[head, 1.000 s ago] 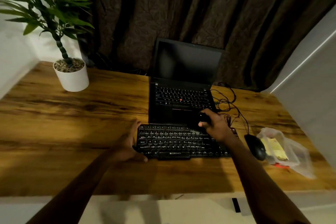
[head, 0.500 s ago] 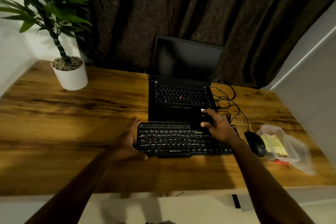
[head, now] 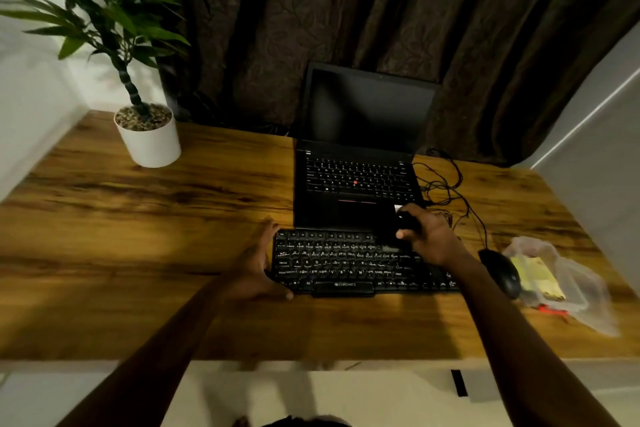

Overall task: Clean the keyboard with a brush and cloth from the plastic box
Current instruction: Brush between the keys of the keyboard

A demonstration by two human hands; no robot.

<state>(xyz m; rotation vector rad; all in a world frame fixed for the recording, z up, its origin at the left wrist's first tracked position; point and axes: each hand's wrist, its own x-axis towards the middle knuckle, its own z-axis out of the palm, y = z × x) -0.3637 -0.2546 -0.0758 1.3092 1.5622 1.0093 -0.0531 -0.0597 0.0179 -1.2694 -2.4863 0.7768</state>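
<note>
Nearest me, the left hand point(head: 258, 265) lies flat against the keyboard point(head: 360, 262) at its nine o'clock end, its grip released and only steadying, while the keyboard sits on the wooden surface point(head: 138, 236) just in front of the laptop point(head: 356, 163). The right hand point(head: 427, 239), wrist raised at the board's one o'clock corner, has its grip clenched on the brush point(head: 403, 222), bristles down on the upper key rows. Brushing seems under way; next calls for sweeping row by row, then fetching the cloth from the plastic box point(head: 561, 282) at three o'clock, beyond the mouse point(head: 500, 272).
</note>
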